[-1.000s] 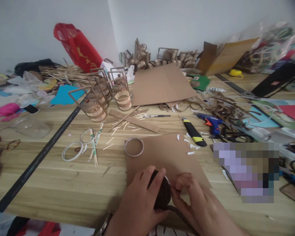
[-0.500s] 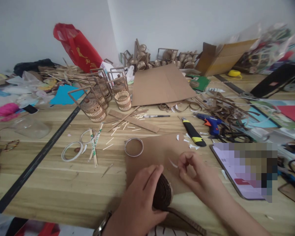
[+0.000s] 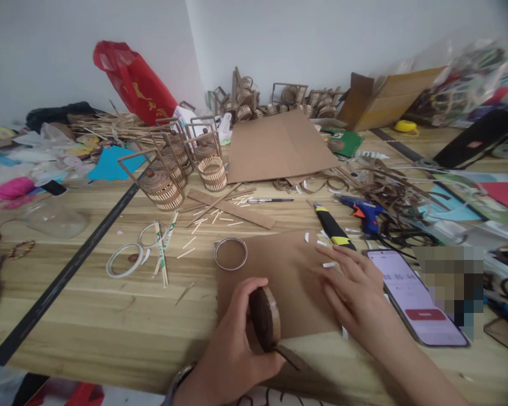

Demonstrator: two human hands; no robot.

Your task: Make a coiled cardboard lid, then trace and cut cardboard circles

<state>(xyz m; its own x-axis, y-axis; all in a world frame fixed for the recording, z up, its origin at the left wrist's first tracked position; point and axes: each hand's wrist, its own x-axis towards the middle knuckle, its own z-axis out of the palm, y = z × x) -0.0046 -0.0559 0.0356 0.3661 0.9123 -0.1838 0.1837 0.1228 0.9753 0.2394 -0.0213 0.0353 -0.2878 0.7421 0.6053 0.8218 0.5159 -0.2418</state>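
My left hand [image 3: 232, 352] grips a coiled roll of brown corrugated cardboard strip [image 3: 265, 318], held on edge over the near side of a brown cardboard sheet [image 3: 279, 270]. A loose tail of the strip trails off to the right below the roll. My right hand [image 3: 353, 290] lies with fingers stretched out flat on the sheet's right part, beside small white paper bits [image 3: 328, 264] and a phone [image 3: 415, 296] with a lit screen.
A tape ring [image 3: 231, 252] sits on the sheet's far left corner. A yellow-black utility knife [image 3: 332, 226] and blue glue gun [image 3: 362, 210] lie beyond my right hand. Woven cardboard lanterns [image 3: 163, 189], chopsticks [image 3: 163, 248], cardboard scraps and a folded cardboard sheet [image 3: 277, 144] crowd the back.
My right hand let go of a small white strip, moved right and flattened out on the sheet. My left hand turned the cardboard roll more upright.
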